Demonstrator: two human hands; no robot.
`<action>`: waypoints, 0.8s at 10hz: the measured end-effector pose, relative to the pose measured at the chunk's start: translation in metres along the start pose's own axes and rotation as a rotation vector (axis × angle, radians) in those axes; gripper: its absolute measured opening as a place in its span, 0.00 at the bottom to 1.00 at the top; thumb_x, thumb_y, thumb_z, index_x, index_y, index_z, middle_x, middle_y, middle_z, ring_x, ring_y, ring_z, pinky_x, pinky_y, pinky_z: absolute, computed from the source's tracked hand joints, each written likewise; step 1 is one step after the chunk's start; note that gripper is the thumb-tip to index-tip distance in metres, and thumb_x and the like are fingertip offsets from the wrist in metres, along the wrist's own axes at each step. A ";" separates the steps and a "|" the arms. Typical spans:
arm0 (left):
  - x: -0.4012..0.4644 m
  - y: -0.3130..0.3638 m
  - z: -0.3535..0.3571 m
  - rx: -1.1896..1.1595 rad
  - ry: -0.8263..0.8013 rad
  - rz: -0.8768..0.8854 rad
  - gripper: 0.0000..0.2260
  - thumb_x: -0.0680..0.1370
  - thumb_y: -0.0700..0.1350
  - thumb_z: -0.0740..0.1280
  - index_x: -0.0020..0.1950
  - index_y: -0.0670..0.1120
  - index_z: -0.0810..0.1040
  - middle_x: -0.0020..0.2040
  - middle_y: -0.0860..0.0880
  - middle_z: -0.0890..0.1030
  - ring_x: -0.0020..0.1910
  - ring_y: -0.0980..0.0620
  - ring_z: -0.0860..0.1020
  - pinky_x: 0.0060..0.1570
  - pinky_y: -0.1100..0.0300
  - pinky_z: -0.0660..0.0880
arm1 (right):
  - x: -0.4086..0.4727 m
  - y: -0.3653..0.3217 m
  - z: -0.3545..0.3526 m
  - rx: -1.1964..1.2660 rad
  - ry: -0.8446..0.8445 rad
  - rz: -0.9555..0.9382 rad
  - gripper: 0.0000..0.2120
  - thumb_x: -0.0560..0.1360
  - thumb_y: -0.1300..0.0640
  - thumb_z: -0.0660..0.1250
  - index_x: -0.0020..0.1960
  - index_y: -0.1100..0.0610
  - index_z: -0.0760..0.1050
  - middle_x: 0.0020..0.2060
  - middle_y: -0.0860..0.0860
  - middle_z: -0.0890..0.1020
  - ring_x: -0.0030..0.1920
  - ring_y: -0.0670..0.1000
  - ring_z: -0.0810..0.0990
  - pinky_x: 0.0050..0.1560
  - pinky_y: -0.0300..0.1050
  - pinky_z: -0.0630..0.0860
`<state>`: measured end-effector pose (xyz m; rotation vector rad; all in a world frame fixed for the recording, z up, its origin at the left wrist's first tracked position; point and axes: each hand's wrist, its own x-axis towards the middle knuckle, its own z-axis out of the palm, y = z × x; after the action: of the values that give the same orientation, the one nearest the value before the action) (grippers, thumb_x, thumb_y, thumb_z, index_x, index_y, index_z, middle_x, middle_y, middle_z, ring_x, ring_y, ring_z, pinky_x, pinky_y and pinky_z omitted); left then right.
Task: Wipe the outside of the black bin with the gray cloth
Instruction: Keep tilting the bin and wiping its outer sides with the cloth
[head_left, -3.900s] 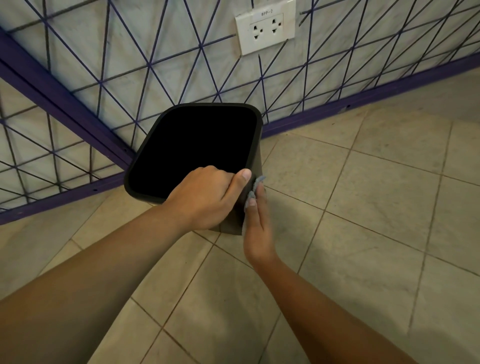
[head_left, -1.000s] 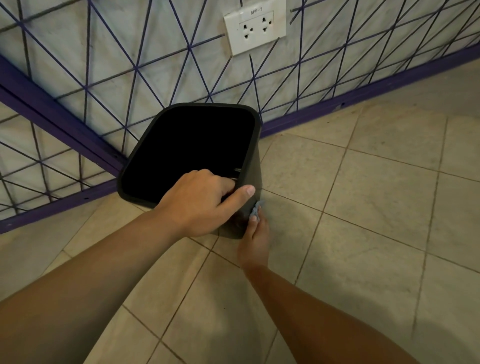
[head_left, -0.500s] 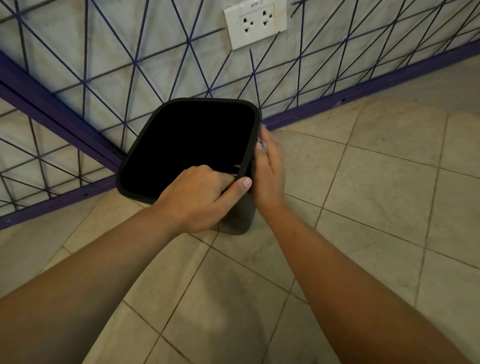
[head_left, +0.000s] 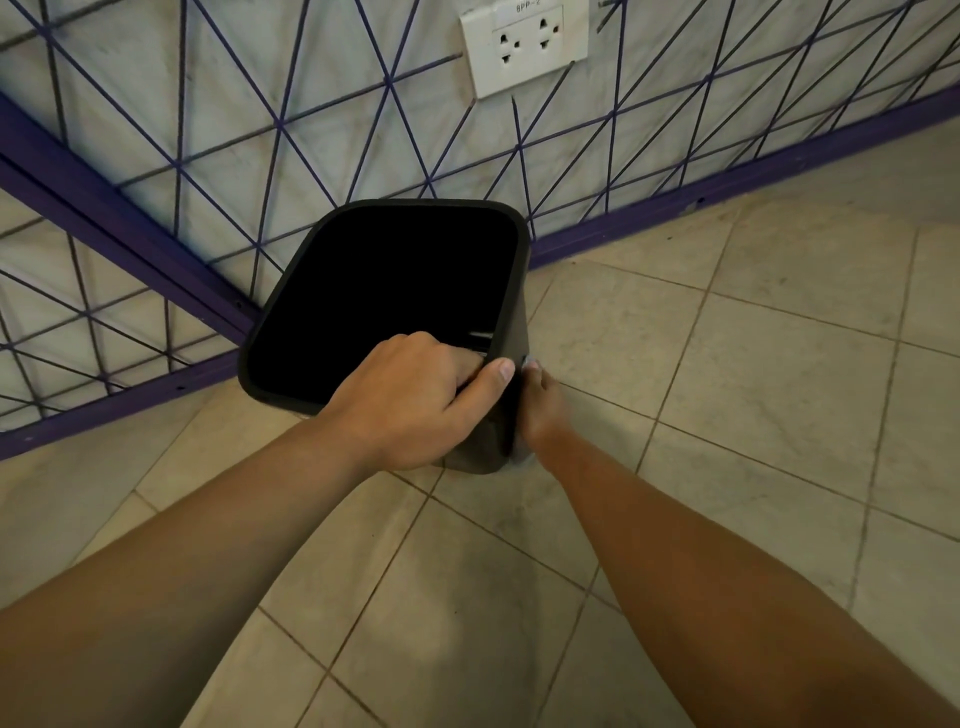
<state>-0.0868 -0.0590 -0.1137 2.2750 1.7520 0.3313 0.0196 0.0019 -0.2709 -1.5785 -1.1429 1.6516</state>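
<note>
plainly the wiping is under way, and from left to right it reads like this: the patterned wall (head_left: 156, 156), pale with dark crossing lines and a purple skirting, meets the floor at the corner where the black bin (head_left: 395, 291) stands tilted toward the camera, its rounded-square mouth open and dark. the left hand (head_left: 410, 400) grips the near rim at the right corner, fingers curled inside the bin and thumb laid along the outside edge. just to the right, the right hand (head_left: 540, 410) lies against the bin's right outer wall, pressing the gray cloth (head_left: 529, 362) onto it; only a sliver of cloth shows past the fingertips, and i cannot tell how the fingers lie on it. the bin looks like smooth, slightly matt plastic with a rolled lip, tapering toward its base; the cloth looks soft and thin. to do this step well, i would judge it best to keep the rim hold firm so the light bin does not skate on the glossy floor tiles (head_left: 753, 364), press the cloth flat, run long overlapping strokes from lip to base, and turn the bin to reach the wall-facing sides.
</note>
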 end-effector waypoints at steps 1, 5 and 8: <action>0.001 -0.002 0.002 -0.011 0.005 -0.017 0.26 0.79 0.62 0.51 0.27 0.48 0.67 0.22 0.50 0.67 0.22 0.52 0.69 0.26 0.58 0.61 | -0.015 0.005 0.005 -0.096 -0.007 0.056 0.24 0.86 0.47 0.47 0.65 0.61 0.74 0.61 0.62 0.79 0.62 0.61 0.78 0.66 0.57 0.72; -0.002 0.005 -0.001 0.016 0.036 -0.076 0.26 0.81 0.59 0.56 0.26 0.47 0.65 0.22 0.50 0.65 0.22 0.50 0.67 0.27 0.53 0.65 | -0.078 0.049 -0.007 -0.246 -0.216 0.161 0.24 0.85 0.46 0.52 0.64 0.62 0.76 0.58 0.59 0.81 0.62 0.60 0.78 0.54 0.43 0.72; 0.005 0.015 0.007 0.000 0.115 -0.221 0.27 0.80 0.61 0.57 0.26 0.47 0.67 0.21 0.51 0.66 0.22 0.51 0.68 0.26 0.56 0.64 | -0.078 -0.005 -0.026 0.431 0.203 0.238 0.22 0.84 0.45 0.52 0.70 0.56 0.71 0.69 0.58 0.75 0.66 0.57 0.74 0.63 0.52 0.68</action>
<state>-0.0693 -0.0583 -0.1149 2.0728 2.0371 0.4243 0.0549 -0.0585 -0.2264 -1.5906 -0.4676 1.6972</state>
